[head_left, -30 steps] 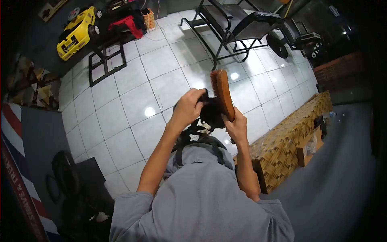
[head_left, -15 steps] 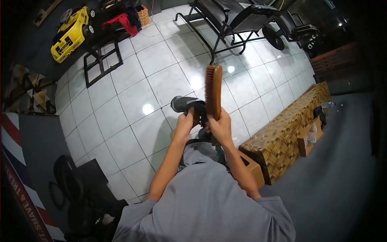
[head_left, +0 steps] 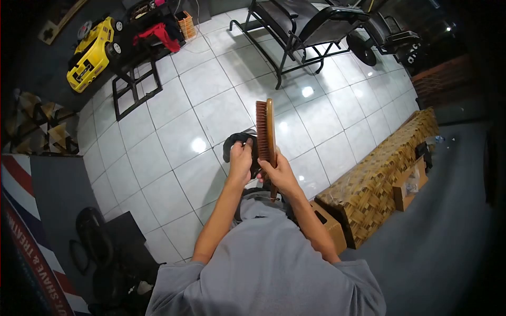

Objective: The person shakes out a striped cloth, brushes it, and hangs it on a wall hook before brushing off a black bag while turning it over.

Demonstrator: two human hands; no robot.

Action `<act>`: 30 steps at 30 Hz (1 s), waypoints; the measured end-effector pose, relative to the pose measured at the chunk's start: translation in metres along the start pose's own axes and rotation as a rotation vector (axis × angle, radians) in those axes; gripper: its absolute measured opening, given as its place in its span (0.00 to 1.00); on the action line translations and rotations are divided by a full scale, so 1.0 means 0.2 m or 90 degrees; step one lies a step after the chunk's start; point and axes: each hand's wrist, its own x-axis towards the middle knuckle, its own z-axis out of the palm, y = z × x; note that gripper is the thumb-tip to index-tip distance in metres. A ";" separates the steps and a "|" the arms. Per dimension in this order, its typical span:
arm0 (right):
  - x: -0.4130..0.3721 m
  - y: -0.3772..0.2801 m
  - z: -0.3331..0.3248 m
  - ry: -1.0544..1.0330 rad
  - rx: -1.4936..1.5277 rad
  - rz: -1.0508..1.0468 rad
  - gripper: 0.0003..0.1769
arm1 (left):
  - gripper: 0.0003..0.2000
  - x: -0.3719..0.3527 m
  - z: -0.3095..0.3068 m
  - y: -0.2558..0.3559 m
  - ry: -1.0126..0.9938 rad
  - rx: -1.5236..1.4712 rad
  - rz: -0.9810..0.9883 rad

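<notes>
In front of my lap, my left hand (head_left: 240, 164) is closed on a dark shoe (head_left: 230, 146), the fingers over its upper side. My right hand (head_left: 283, 174) grips a long wooden brush (head_left: 271, 129) by its lower part. The brush stands nearly upright, its brown bristles facing left toward the shoe. The brush and my hands hide part of the shoe.
A woven-patterned bench (head_left: 379, 184) stands to my right, with a cardboard box (head_left: 329, 226) beside my hip. Ahead is a black reclining chair (head_left: 295, 31) on the tiled floor. A yellow toy car (head_left: 95, 58) and a black frame (head_left: 138, 95) lie at far left.
The brush has shifted left and down, turning more edge-on. The shoe has turned in my left hand, and the left fingers have moved up over it.
</notes>
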 end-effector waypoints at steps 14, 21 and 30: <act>0.42 -0.18 -0.82 -0.066 -0.038 0.016 0.14 | 0.23 0.41 0.25 0.16 0.170 0.525 0.131; 0.85 -0.06 -1.10 -0.066 -0.480 -0.056 0.23 | 0.15 0.32 0.55 0.44 0.234 0.735 0.238; 0.66 -0.78 -0.69 -0.355 -0.199 -0.218 0.14 | 0.06 0.07 0.91 0.78 0.168 0.705 0.622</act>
